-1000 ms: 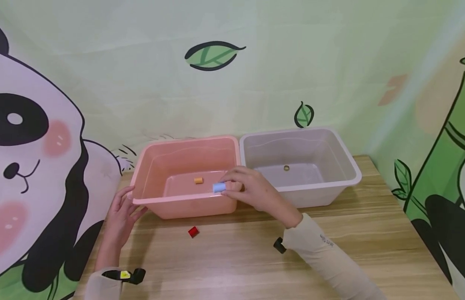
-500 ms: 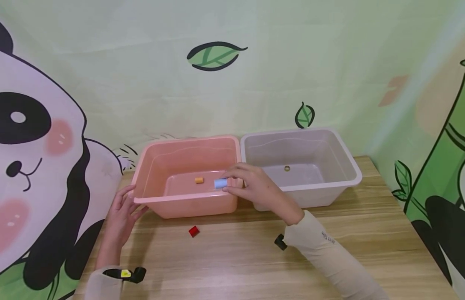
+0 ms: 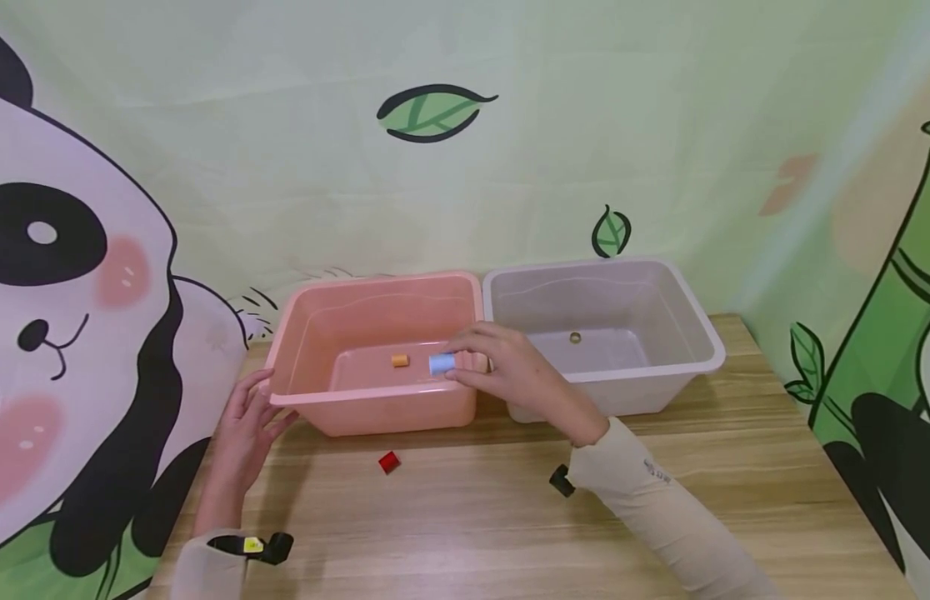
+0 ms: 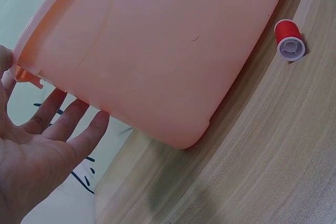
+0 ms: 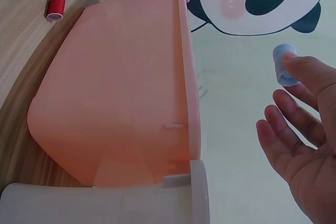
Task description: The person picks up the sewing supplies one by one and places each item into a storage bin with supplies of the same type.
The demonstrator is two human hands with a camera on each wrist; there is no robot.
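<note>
In the head view my right hand [image 3: 502, 362] pinches a small light-blue thread spool [image 3: 441, 364] between thumb and index finger, over the right part of the pink bin [image 3: 405, 412]. The other fingers of that hand are spread apart in the right wrist view, where the blue spool [image 5: 284, 65] is seen end-on in part. My left hand [image 3: 242, 437] grips the pink bin's rim at its near left corner. Several fingertips press the bin's outer wall [image 4: 157, 51] under the rim. An orange spool [image 3: 400, 361] lies inside the pink bin.
A red thread spool [image 3: 389, 462] lies on the wooden table [image 3: 450, 533] in front of the pink bin. Close to the right of it stands a grey bin [image 3: 615, 392] holding a small yellowish ring-shaped object [image 3: 575, 337]. A printed backdrop [image 3: 555, 142] rises behind both bins.
My right hand has risen slightly with the blue spool, away from the pink bin's front rim. The left hand stays at its corner. The head view has shifted a little.
</note>
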